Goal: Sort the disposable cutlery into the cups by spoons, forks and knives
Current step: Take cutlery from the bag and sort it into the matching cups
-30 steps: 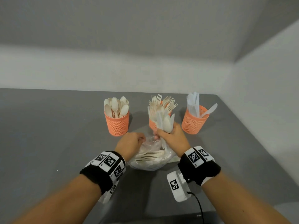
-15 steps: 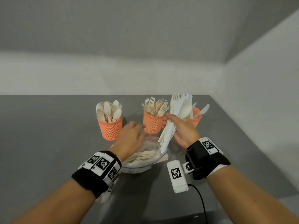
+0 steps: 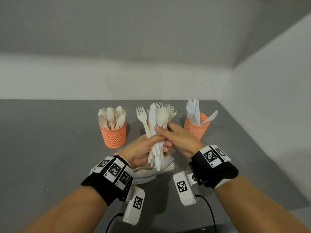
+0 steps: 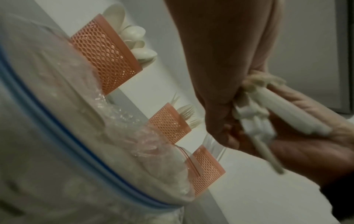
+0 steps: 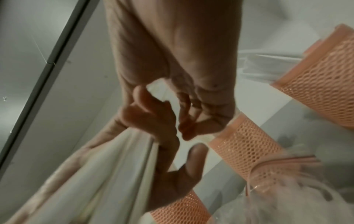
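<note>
Three orange mesh cups stand in a row: the spoon cup (image 3: 114, 135) on the left, the fork cup (image 4: 168, 122) in the middle, mostly hidden in the head view, and the knife cup (image 3: 196, 127) on the right. My left hand (image 3: 151, 143) grips a mixed cutlery bundle (image 3: 157, 125) of fork, knife and spoon, upright in front of the fork cup. My right hand (image 3: 170, 132) curls its fingers over the bundle's upper part. A clear zip bag (image 3: 151, 172) with more cutlery lies under both hands.
The grey table (image 3: 50, 148) meets a white wall at the back and another along the right, close to the knife cup. One knife leans out over that cup's right rim. Wrist-camera cables trail toward the near edge.
The bundle, lifted from the bag by my right hand, now sits in my left hand's grip. My left hand rose off the bag to meet it in front of the fork cup.
</note>
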{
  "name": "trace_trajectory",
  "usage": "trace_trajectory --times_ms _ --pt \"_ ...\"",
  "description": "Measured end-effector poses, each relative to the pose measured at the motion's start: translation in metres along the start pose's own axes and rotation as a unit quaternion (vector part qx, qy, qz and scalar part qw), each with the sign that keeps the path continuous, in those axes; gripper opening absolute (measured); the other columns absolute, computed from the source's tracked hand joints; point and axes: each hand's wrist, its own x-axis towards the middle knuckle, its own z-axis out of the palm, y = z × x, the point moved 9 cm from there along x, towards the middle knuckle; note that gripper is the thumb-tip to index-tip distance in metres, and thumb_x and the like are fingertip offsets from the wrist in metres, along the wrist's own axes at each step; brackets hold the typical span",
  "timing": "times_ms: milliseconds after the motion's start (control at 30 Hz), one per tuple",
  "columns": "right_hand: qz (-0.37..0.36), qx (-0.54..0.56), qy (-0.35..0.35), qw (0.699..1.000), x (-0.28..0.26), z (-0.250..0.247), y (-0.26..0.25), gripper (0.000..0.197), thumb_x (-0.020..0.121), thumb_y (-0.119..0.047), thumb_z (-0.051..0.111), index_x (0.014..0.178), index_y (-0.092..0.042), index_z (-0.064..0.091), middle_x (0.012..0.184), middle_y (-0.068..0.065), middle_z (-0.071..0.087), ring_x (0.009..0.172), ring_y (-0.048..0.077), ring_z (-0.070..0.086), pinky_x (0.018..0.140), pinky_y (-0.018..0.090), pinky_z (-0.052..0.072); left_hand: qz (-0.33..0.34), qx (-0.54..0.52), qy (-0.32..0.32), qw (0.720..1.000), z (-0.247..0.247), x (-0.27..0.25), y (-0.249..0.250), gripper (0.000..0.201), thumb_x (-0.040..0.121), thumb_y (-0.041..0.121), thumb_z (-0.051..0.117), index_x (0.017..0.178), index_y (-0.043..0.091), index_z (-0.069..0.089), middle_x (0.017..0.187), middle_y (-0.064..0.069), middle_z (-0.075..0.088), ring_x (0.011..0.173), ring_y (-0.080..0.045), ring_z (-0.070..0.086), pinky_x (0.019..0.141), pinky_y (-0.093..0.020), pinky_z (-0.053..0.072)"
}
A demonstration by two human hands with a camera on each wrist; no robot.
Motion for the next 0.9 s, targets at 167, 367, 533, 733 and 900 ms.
trace_trajectory --times_ms 167,367,533,733,900 --pt "-0.056 0.032 0.086 0.994 -0.004 -0.016 0.0 0.027 0.088 -0.023 0.061 0.095 0.002 0.063 0.069 0.003 0.061 0.061 0.01 0.058 0.057 0.018 0.048 -0.012 -0.058 -0.007 0.998 -0.002 -0.001 -0.001 0.027 0.094 0.011 0.045 0.091 -0.006 0.066 0.079 -0.014 0.071 0.063 -0.017 0.069 0.069 -0.033 0.06" --pt "-0.079 0.057 0.138 0.986 -0.006 -0.019 -0.001 0.016 0.093 -0.017 0.051 0.089 -0.005 0.061 0.08 0.012 0.067 0.069 0.016 0.066 0.064 0.029 0.056 -0.001 -0.1 -0.003 0.995 0.0 0.001 0.0 0.021 0.094 0.007 0.044 0.103 -0.002 0.061 0.083 -0.019 0.072 0.075 -0.025 0.072 0.073 -0.038 0.058" --pt "-0.103 0.131 0.17 0.971 -0.011 -0.031 -0.009 0.018 0.1 -0.015 0.034 0.091 -0.007 0.047 0.062 0.003 0.052 0.045 0.006 0.052 0.05 0.022 0.044 0.011 -0.105 0.014 0.994 -0.003 0.007 -0.002 0.018 0.087 0.004 0.052 0.1 -0.003 0.063 0.086 -0.017 0.07 0.075 -0.024 0.07 0.075 -0.038 0.058" --pt "-0.13 0.018 0.135 0.982 -0.015 -0.028 -0.023 0.007 0.088 -0.014 0.061 0.083 -0.01 0.058 0.058 0.003 0.057 0.038 0.007 0.051 0.039 0.015 0.04 0.07 0.011 0.08 0.994 -0.009 0.013 0.002 0.012 0.09 0.0 0.052 0.082 0.005 0.058 0.058 -0.004 0.053 0.045 -0.01 0.048 0.049 -0.023 0.046" --pt "-0.117 -0.156 0.196 0.961 -0.007 -0.035 -0.017 0.023 0.075 -0.015 0.074 0.068 -0.021 0.053 0.055 -0.011 0.053 0.051 0.003 0.054 0.054 0.014 0.042 0.109 0.114 0.051 0.986 0.007 0.016 0.006 0.025 0.089 -0.008 0.046 0.09 0.014 0.057 0.051 0.011 0.054 0.047 -0.002 0.045 0.049 -0.018 0.039"
